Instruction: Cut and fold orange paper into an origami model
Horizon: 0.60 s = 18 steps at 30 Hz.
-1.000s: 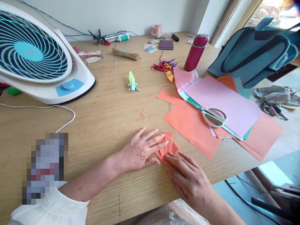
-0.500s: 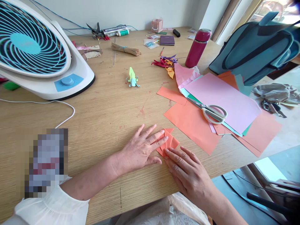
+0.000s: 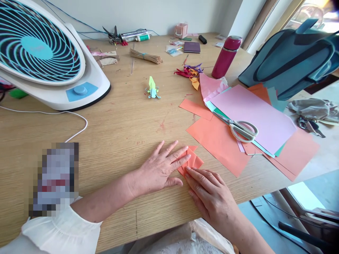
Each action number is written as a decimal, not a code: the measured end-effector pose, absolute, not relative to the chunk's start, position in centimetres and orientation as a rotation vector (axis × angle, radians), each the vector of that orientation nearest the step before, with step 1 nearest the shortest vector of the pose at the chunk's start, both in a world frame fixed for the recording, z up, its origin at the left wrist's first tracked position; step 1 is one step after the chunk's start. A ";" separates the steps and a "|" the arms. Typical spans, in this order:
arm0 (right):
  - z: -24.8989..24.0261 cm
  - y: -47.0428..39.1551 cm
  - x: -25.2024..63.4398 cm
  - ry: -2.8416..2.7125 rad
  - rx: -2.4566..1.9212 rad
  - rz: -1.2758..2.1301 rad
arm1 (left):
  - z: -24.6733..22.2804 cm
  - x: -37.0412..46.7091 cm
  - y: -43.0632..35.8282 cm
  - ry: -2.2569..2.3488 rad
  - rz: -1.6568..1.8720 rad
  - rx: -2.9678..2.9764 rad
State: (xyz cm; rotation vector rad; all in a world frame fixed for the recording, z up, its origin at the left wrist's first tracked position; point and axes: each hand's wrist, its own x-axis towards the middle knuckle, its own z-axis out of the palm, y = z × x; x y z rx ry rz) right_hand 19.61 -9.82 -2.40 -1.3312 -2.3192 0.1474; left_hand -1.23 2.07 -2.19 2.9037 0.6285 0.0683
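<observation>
A small folded piece of orange paper [image 3: 196,160] lies on the table near its front edge, with layered flaps and a pointed corner at the top. My left hand [image 3: 164,165] rests flat with spread fingers, two fingertips pressing on the paper's left part and the thumb out to the side. From the right, my right hand [image 3: 213,194] has its fingers close together and bent, their tips on the paper's lower edge. The thumb is mostly hidden, and both hands cover part of the folds.
Orange sheets [image 3: 219,144], a pink sheet [image 3: 254,116] and scissors [image 3: 242,129] lie to the right. Further back are a folded paper figure [image 3: 152,89], a magenta bottle [image 3: 226,58] and a bundle of sticks [image 3: 145,56]. A fan [image 3: 87,92] stands left; a teal bag [image 3: 288,60] sits right.
The view has shifted slightly. My right hand's fingers have drawn a little closer together at the paper's lower edge. My left hand stays in place on the paper.
</observation>
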 end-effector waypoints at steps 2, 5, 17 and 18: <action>-2.4 -9.8 19.6 -2.313 -1.334 0.151 | -2.2 -1.2 2.1 0.624 0.041 2.905; -2.5 -9.8 19.6 -2.309 -1.334 0.159 | -2.3 -1.1 2.1 0.626 0.042 2.906; -2.0 -9.9 19.3 -2.320 -1.344 0.100 | -2.6 -1.5 2.3 0.607 0.051 2.893; -2.1 -9.9 19.3 -2.316 -1.348 0.099 | -2.7 -1.6 2.4 0.603 0.044 2.903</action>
